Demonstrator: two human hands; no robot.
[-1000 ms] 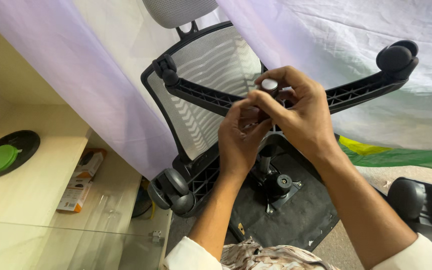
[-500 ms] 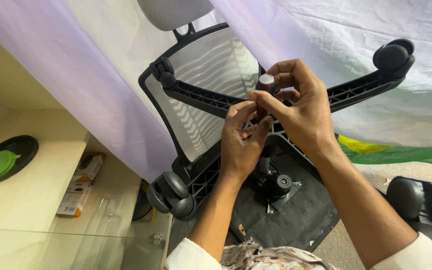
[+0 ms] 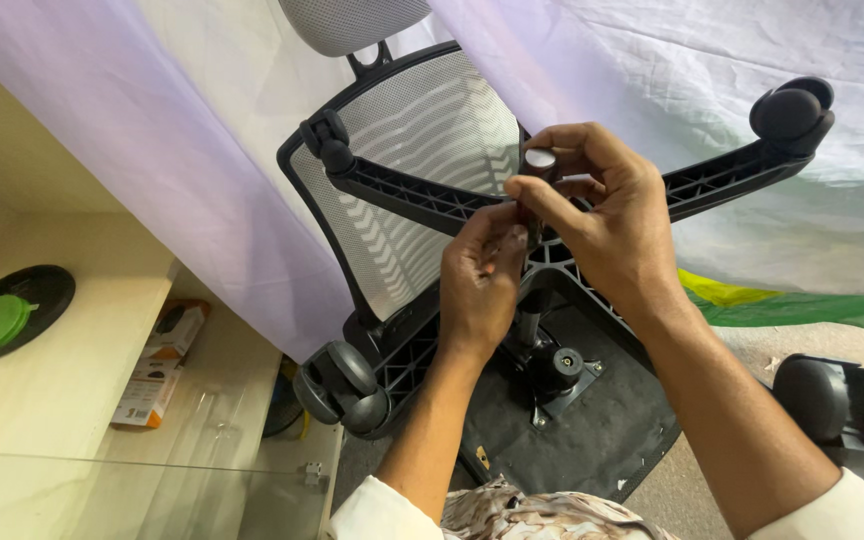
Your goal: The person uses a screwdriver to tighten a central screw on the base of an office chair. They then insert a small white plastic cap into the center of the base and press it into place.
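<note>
An office chair lies tipped over on the floor, its black star base (image 3: 422, 205) turned up and facing out. The ribbed plastic legs spread from the hub; one runs up to the right and ends in a black wheel (image 3: 790, 112), another comes down left to a pair of wheels (image 3: 342, 385). At the hub a dark post with a grey round cap (image 3: 540, 159) stands out. Behind sits the grey mesh backrest (image 3: 422, 130) in its black frame.
</note>
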